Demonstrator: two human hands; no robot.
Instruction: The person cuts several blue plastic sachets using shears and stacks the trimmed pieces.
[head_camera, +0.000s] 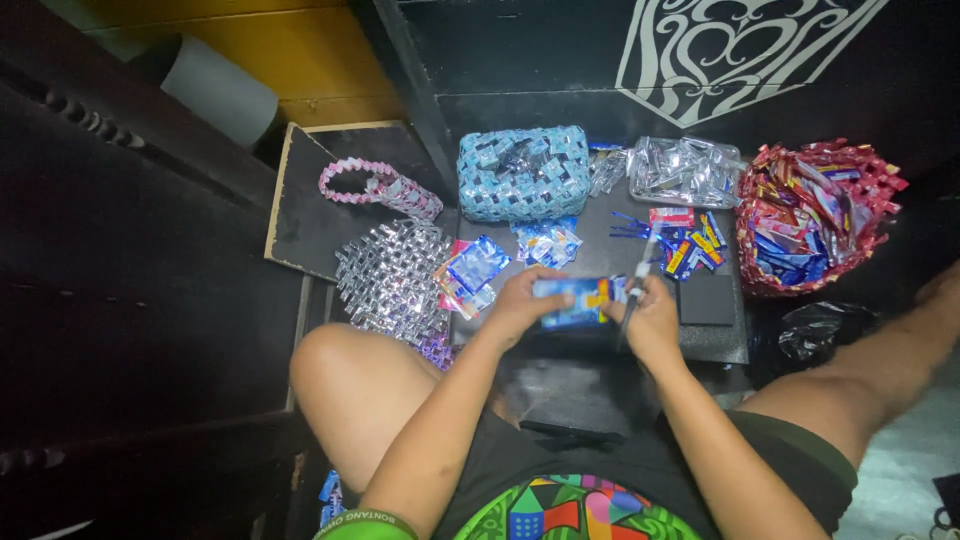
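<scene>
Head view: I see my left hand (520, 305) pinching the near-left end of a blue foil wrapper strip (572, 300), which spans flat between both hands just above the dark bench (712, 340). My right hand (652, 318) has its grip pressed around a thin dark tool (634, 292), the tool slanting up past the strip's right end. Just beyond the strip lie loose blue wrappers (546, 242); a woven blue box (523, 172) sits farther back.

Premises are presenting as a home craft corner: a woven wrapper basket (523, 172), a silver woven panel (392, 278) and loose wrappers (812, 218) are crowding a low black tabletop (712, 300).
</scene>
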